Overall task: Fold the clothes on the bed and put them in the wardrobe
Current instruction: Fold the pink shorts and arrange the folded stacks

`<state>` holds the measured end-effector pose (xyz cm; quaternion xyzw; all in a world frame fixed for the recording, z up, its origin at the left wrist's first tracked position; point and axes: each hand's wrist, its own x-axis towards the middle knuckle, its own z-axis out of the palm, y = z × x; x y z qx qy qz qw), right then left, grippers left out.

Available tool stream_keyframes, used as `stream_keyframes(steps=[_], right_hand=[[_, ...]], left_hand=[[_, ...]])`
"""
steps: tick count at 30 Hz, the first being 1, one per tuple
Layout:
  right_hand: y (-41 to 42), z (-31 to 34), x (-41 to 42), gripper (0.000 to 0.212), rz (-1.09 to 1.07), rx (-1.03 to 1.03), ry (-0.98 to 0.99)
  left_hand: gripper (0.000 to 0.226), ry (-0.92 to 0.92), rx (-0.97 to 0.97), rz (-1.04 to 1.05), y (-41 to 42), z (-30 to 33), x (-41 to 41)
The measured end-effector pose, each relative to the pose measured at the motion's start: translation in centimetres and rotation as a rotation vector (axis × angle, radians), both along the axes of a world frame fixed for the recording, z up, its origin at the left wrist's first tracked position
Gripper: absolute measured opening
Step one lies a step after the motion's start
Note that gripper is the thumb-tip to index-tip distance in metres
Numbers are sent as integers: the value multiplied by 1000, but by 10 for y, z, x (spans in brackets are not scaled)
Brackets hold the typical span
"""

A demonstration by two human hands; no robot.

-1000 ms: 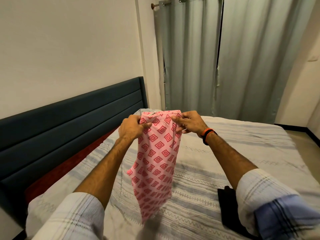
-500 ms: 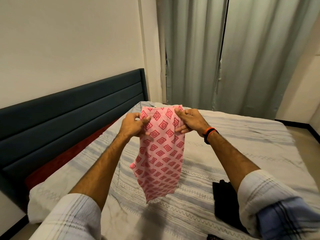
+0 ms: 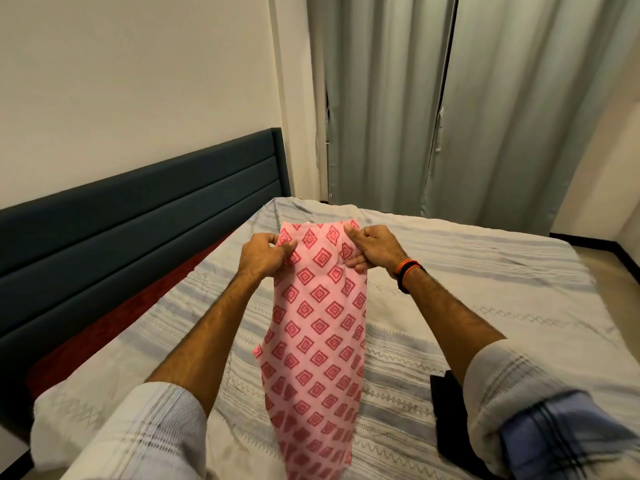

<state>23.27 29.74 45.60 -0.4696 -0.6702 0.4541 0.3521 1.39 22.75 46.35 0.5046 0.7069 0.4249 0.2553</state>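
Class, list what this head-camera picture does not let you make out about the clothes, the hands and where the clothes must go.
- Wardrobe: not in the head view at all.
- Pink patterned garment: its type is unclear; the lower end is blurred and cut off by the bottom edge.
- Black garment on the bed: mostly hidden behind the right sleeve.
- Left hand and right hand: fingertips behind the cloth are hidden.
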Motion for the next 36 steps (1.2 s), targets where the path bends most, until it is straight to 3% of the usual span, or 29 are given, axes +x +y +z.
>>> stream_keyframes(steps=[5, 10, 15, 17, 23, 28, 36], right_hand=[[49, -8, -17, 44, -44, -12, -44], [94, -2, -17, 72, -24, 167, -18], [64, 19, -14, 37, -55, 251, 57], [47, 12, -7, 34, -32, 245, 66], [-28, -50, 25, 46, -5, 115, 47], [-104, -133, 55, 28, 28, -40, 34], [-194, -239, 89, 68, 77, -235, -128]], left_hand=[[33, -5, -10, 13, 50, -8, -17], [32, 19, 146, 15, 78, 15, -21], [25, 86, 241, -2, 69, 22, -15], [26, 88, 243, -3, 52, 15, -10], [30, 76, 131, -52, -29, -47, 9], [25, 66, -16, -41, -105, -125, 32], [20, 60, -321, -69, -209, -214, 65]])
